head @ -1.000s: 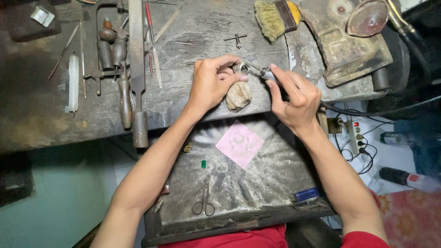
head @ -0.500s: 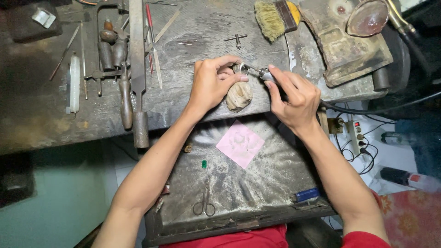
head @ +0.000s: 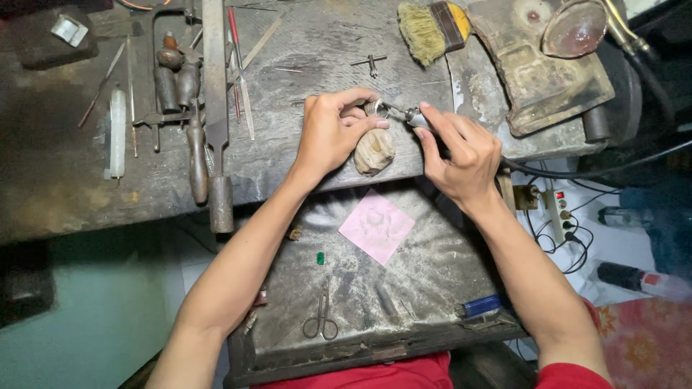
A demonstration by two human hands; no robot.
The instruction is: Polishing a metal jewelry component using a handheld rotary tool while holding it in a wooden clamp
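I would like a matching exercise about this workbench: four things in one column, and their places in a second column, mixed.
Things:
1. brush
2. scissors
3. pink paper
4. small ring

Places:
A. in the middle of the tray, below the hands
B. at the top of the bench, with yellowish bristles pointing left
C. pinched in the left hand, with the tip of the right hand's tool against it
D. near the front edge of the tray

Pairs: 1-B, 2-D, 3-A, 4-C

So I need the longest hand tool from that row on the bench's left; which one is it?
The large flat file with the dark wooden handle: it runs from the bench's far edge past its near edge, outreaching the thin needle files beside it.
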